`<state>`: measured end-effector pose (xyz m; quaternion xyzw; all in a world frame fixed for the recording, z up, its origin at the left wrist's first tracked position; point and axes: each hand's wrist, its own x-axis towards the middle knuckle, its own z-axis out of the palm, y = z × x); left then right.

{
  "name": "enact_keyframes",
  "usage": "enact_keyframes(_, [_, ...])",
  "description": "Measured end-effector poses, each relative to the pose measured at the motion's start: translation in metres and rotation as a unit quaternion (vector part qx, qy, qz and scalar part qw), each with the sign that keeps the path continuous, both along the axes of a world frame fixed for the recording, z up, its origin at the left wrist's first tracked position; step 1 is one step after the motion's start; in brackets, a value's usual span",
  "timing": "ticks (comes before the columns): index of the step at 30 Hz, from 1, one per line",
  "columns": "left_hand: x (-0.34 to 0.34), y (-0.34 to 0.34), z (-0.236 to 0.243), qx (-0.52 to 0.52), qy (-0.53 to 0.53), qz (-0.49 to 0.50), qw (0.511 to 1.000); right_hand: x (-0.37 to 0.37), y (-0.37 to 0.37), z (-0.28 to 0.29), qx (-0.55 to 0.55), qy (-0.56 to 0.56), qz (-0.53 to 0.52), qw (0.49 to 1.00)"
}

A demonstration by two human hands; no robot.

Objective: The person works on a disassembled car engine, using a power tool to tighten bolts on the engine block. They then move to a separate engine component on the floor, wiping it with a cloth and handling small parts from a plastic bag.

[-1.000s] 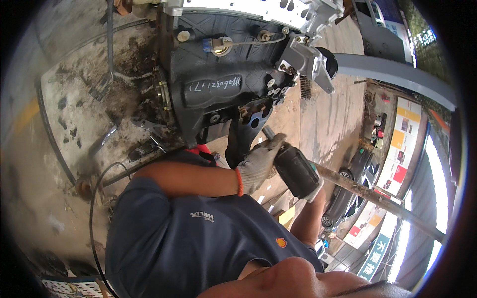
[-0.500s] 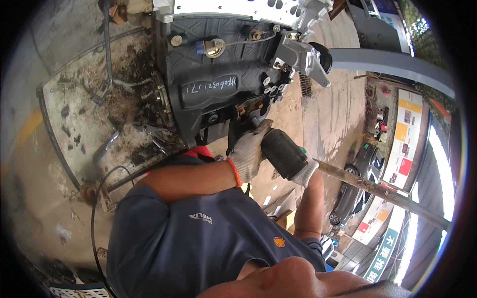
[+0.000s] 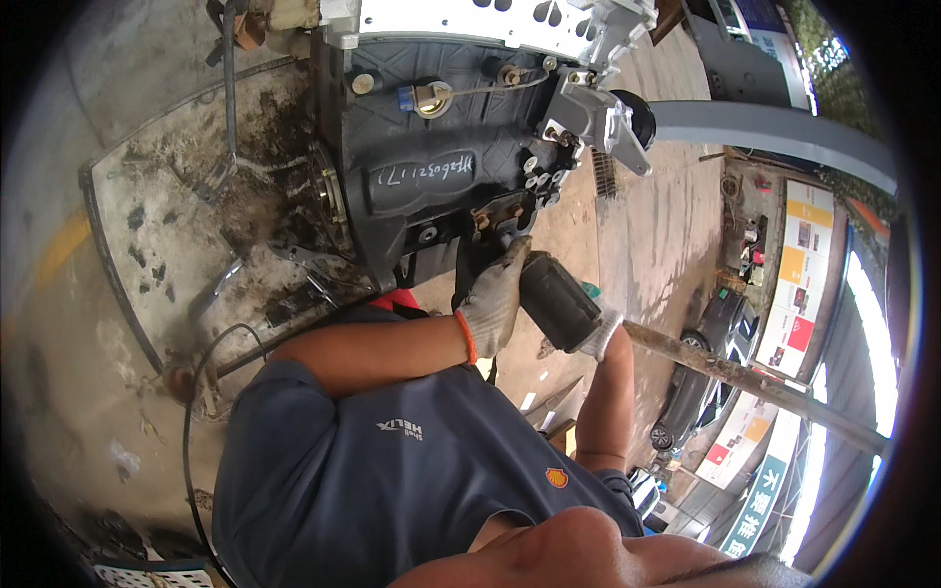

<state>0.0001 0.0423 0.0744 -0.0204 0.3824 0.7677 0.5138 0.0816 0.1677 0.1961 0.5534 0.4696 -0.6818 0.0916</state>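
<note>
- Black power tool (image 3: 559, 302): in front of the person's chest, just beside the lower right part of the engine block (image 3: 421, 137); body slants, nose toward the block.
- Left hand (image 3: 493, 302): knit work glove, orange cuff; fingers curled closed around the nose end of the tool.
- Right hand (image 3: 604, 336): pale glove at the rear end of the tool; fingers hidden behind it, so how far they close cannot be told.
- A short grey metal piece shows above the left hand's fingers; whether it meets a bolt cannot be told.
- Dark bracket (image 3: 472, 257): low on the block, partly behind the left glove; rusty bolts (image 3: 498, 214) just above.
- Block: black, pale handwriting on its side, silvery bracket (image 3: 593, 118) at its right.
- Left of block: stained panel (image 3: 127, 196) with a dark rim, hand tools (image 3: 218, 286) lying on it.
- Right of hands: rusty bar (image 3: 755, 382) running rightward.
- Farther right: dark car (image 3: 701, 353) and wall panels (image 3: 799, 255) in white, yellow and red.
</note>
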Motion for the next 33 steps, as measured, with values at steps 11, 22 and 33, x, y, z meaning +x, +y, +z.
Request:
enact_keyframes(11, [-0.009, -0.035, 0.038, 0.046, -0.02, -0.082, 0.995, 0.058, -0.006, 0.024, 0.244, 0.143, 0.402, 0.871])
enact_keyframes(22, [-0.044, -0.047, 0.045, 0.082, -0.363, -0.024, 0.928, 0.008, -0.031, 0.016, -0.047, 0.044, 0.014, 0.998])
enact_keyframes(33, [-0.053, -0.038, 0.039, 0.132, -0.349, -0.002, 0.928, -0.027, -0.034, 0.032, 0.333, -0.006, 0.51, 0.793])
